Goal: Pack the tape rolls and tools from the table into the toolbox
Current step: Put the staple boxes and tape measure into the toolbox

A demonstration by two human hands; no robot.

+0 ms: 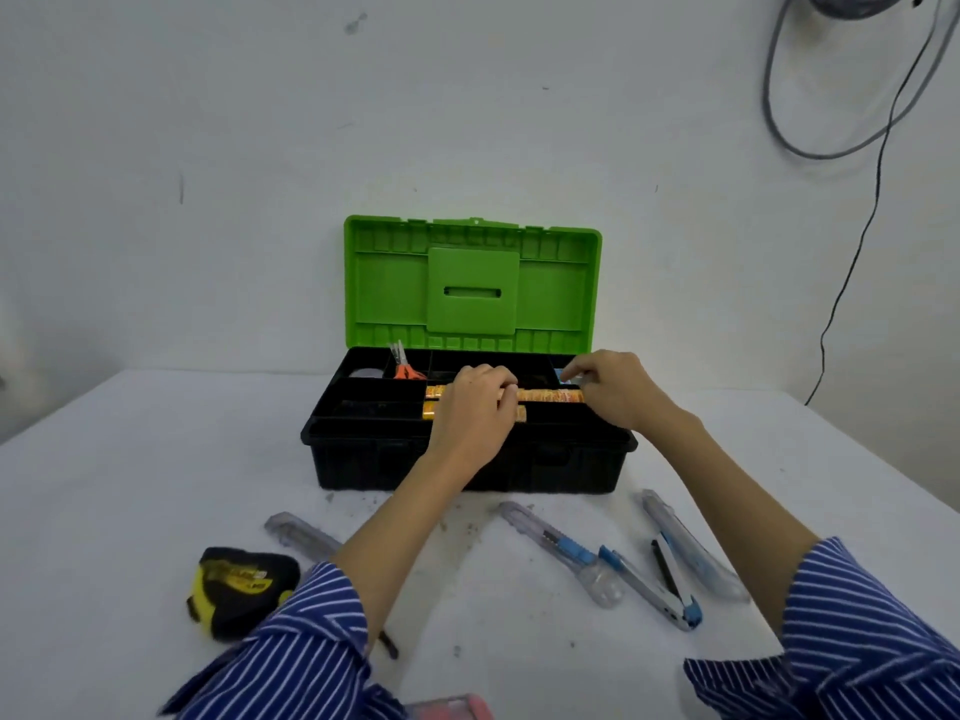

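Observation:
A black toolbox (358,459) with its green lid (472,283) raised stands at the back of the table. Its top tray holds orange scissors (408,368), a pale tape roll (366,374) and two yellow-orange tape stacks (550,395). My left hand (472,415) rests curled over the middle of those stacks. My right hand (615,387) pinches the right end of the upper stack. On the table lie a yellow-black tape measure (241,589) and several clear and blue utility knives (563,550).
A white table (130,485) stands against a white wall. One clear knife (301,535) lies partly under my left forearm. A red object (452,709) shows at the bottom edge. Cables (878,163) hang on the wall at the right.

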